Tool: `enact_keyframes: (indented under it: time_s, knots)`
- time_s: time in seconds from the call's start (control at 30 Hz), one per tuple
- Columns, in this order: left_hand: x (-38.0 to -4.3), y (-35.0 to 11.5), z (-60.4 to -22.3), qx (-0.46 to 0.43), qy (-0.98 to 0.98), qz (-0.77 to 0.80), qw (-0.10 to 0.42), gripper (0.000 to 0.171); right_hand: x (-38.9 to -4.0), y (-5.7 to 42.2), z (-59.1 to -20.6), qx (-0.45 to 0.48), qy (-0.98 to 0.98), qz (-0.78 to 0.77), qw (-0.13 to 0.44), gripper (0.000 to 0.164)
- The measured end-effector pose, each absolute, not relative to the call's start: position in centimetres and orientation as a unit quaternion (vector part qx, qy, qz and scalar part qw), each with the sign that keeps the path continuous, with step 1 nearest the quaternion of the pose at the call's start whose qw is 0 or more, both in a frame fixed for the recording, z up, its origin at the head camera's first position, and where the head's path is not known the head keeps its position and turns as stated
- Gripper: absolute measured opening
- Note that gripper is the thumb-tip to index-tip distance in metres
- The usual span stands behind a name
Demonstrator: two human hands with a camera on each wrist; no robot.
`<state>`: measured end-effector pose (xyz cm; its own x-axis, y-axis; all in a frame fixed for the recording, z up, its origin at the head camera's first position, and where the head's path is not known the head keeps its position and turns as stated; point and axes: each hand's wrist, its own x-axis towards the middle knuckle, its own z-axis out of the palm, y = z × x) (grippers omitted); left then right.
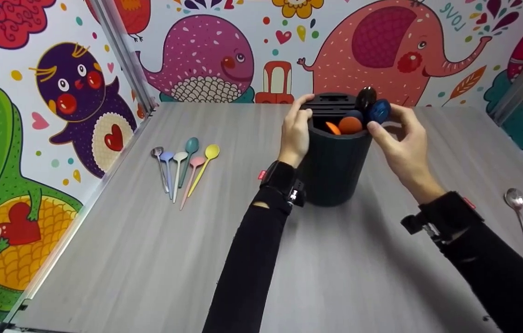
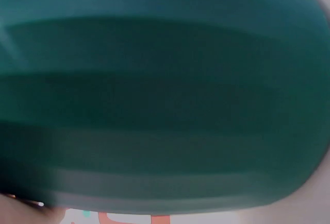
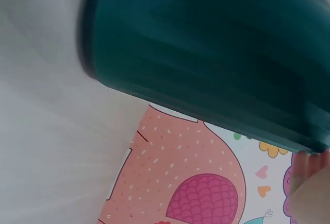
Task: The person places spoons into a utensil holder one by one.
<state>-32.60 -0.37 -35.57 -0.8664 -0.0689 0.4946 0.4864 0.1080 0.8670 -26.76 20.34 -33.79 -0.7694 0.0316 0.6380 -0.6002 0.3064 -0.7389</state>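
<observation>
A dark green utensil holder stands upright between both hands, its ribbed wall filling most of the left wrist view and the upper part of the right wrist view. My left hand grips the rim on the left, beside the black slotted insert. On the other side my right hand holds the rim, thumb in front and fingers behind. Out of the opening show an orange spoon, a blue spoon and a dark brown spoon. Their handles are hidden inside.
Left of the holder several spoons lie in a loose group on the grey table, among them a yellow spoon and a teal spoon. A metal spoon lies far right. Patterned walls stand at the back and sides.
</observation>
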Motion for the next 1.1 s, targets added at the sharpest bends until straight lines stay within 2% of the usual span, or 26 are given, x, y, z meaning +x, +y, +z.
enact_keyframes:
  time_s: [0.23,0.5,0.6,0.73,0.93,1.1]
  knots:
    - [-32.7,-0.5,-35.3,-0.151,-0.711,-0.653,0.215,0.049,-25.9,22.7,-33.6,0.208,-0.777,0.53,0.27,0.046]
    - [-32.8,-0.6,-35.1,-0.156,-0.71,-0.651,0.218,0.049,-25.2,26.7,-34.3,0.203,-0.839,0.43,0.265,0.036]
    - [-32.8,-0.7,-35.2,-0.154,-0.712,-0.65,0.217,0.049,-25.0,28.3,-34.3,0.16,-0.879,0.392,0.222,0.04]
    - [-32.7,-0.7,-35.3,-0.15,-0.716,-0.648,0.213,0.049,-25.3,30.8,-34.6,0.104,-0.926,0.334,0.139,0.054]
    - [-32.6,-0.7,-35.4,-0.149,-0.716,-0.649,0.211,0.049,-26.1,35.5,-36.0,0.073,-0.959,0.263,0.076,0.064]
    - [-32.6,-0.8,-35.3,-0.15,-0.716,-0.648,0.214,0.049,-26.3,39.2,-36.8,-0.011,-0.978,0.209,0.01,0.078]
